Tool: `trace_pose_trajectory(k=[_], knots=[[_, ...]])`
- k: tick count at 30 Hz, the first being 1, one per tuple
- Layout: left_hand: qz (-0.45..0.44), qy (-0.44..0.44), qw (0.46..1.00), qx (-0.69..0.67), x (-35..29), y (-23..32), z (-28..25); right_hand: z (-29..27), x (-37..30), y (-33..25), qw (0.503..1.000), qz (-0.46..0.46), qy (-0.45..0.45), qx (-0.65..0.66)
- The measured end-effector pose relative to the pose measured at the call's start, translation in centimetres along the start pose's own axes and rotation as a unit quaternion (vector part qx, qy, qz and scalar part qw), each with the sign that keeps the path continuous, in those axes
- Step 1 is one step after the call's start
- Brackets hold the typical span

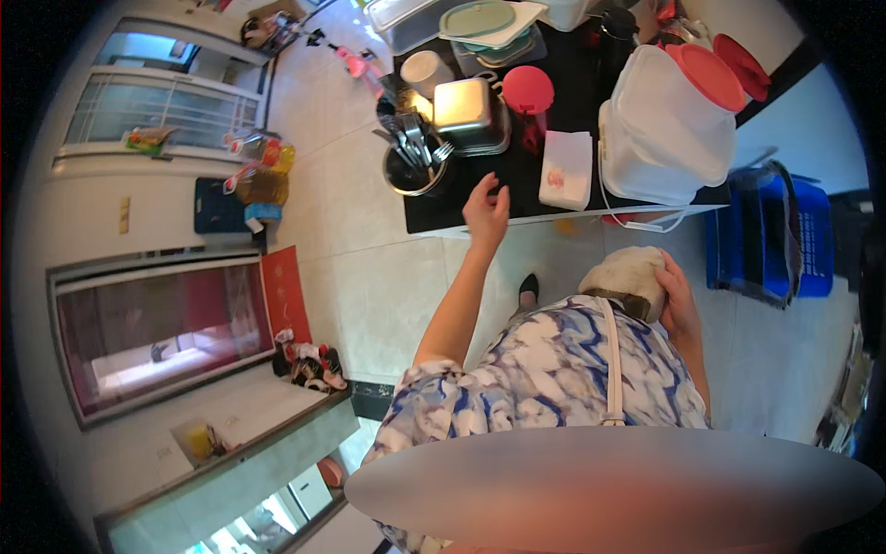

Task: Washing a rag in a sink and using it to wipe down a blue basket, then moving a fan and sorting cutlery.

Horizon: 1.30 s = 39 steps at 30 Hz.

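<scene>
My left hand [486,214] reaches over the front edge of the black-topped table [480,198], its fingers loosely bent and apart, with nothing seen in them. Nearest to it are a metal pot [411,180] full of forks and other cutlery and a rectangular metal container [463,113]. On the right, close to my body, my right hand [680,291] grips the side of an off-white cloth bundle [620,274] with a dark band at its lower edge. Part of that hand's grip is hidden behind the bundle.
A white paper packet [565,169], a red-lidded container [528,90] and large white plastic tubs [660,138] stand on the table. A blue crate [771,235] is on the floor at right. Oil bottles [261,185] stand at left.
</scene>
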State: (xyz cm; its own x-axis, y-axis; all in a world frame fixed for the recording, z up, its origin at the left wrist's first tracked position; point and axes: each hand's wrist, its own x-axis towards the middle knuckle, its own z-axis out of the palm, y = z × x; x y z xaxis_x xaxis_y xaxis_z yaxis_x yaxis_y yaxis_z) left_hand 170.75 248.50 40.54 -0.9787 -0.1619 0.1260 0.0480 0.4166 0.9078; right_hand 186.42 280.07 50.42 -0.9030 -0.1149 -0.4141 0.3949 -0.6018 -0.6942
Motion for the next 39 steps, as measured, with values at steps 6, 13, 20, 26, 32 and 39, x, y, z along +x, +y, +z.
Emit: trace_pose_trajectory(k=[6, 13, 20, 26, 32, 39], knots=[[0.118, 0.137, 0.939, 0.293, 1.9, 4.5, -10.6, 0.8, 3.6, -2.0, 0.991, 0.036, -0.129, -0.031], [-0.004, -0.067, 0.884, 0.464, 8.9, 3.6, -9.5, 5.3, -1.7, -9.0, 0.963, -0.025, -0.181, 0.2], [-0.046, -0.156, 0.882, 0.442, 7.9, 3.9, -0.7, 2.8, -4.6, -8.9, 0.983, -0.083, -0.152, 0.059], [-0.025, -0.048, 0.964, 0.26, 6.0, 5.1, 4.7, 0.8, -5.4, -7.9, 0.986, -0.114, -0.116, -0.044], [-0.015, -0.057, 0.977, 0.203, 7.3, 3.5, 6.4, -0.3, -5.1, -7.9, 0.972, -0.131, -0.113, -0.16], [0.041, -0.08, 0.995, 0.039, 6.6, 1.7, 6.6, -3.2, -5.4, -6.5, 0.941, -0.156, -0.113, -0.28]])
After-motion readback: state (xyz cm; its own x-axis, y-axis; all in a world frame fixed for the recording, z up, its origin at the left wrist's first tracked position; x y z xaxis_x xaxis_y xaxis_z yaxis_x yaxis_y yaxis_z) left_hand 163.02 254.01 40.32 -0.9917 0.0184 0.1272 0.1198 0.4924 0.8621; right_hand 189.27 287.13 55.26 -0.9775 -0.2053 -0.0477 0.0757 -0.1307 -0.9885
